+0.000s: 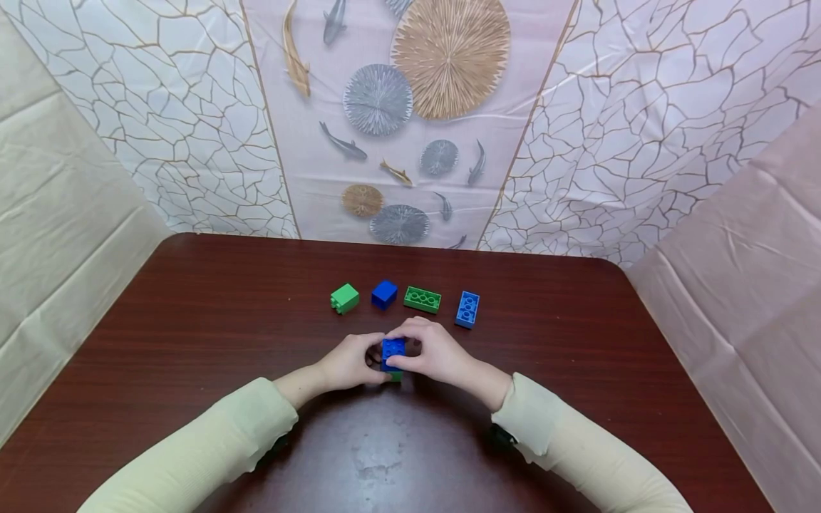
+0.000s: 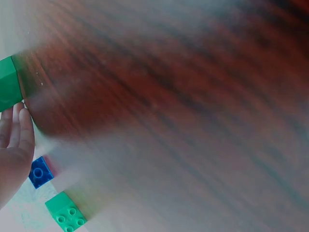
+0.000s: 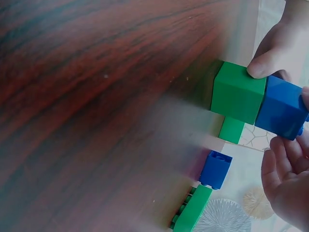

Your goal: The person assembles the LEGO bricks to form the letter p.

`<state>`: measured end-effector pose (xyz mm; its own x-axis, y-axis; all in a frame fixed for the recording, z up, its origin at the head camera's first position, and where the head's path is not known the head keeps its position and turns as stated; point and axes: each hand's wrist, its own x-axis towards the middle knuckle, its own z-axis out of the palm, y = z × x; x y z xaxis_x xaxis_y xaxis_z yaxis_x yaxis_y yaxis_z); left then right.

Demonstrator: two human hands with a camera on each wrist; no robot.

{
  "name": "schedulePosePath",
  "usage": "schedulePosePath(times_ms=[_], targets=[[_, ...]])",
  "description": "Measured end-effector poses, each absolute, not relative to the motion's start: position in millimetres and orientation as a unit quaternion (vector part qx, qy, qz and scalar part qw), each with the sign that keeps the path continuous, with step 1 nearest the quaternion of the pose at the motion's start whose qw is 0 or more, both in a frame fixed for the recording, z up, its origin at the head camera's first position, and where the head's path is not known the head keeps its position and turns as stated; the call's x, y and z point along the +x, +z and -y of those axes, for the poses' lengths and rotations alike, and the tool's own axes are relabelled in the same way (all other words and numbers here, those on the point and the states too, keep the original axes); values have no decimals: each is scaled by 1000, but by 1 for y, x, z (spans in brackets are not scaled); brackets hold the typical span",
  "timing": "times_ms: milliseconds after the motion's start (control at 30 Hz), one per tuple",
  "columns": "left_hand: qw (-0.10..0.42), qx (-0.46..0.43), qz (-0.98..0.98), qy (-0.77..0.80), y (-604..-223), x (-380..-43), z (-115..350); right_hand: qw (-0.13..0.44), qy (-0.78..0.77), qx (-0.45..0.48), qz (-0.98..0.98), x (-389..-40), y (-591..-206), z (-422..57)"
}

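Left grip (image 1: 349,362) pinches the lower green block (image 3: 237,94), right grip (image 1: 442,354) holds the upper blue block (image 3: 281,107) against its top; both are narrow! A thin seam shows between them, and I can't tell whether the studs are locked. The danger, as I judge it: a lopsided push from the right could seat the blue one crooked or skid it off the lower green block. Should the left slacken, the lower green block could twist on the bench (image 1: 577,349). The left thumb (image 3: 261,68) lies near that seam; a sudden snap could nip it! Beyond the lower green block, a loose green block (image 1: 345,298), a loose blue block (image 1: 384,294), a long green brick (image 1: 422,299) and a long blue brick (image 1: 467,309): wide knuckles could scatter them.
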<state>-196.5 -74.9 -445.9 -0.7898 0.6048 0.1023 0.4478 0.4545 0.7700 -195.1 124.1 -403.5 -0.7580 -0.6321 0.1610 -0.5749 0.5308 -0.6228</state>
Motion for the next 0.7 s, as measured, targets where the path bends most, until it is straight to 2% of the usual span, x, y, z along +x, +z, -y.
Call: schedulePosePath(times_ms=[700], targets=[[98, 308, -851, 413, -446, -196, 74, 33, -326, -357, -875, -193, -405, -125]])
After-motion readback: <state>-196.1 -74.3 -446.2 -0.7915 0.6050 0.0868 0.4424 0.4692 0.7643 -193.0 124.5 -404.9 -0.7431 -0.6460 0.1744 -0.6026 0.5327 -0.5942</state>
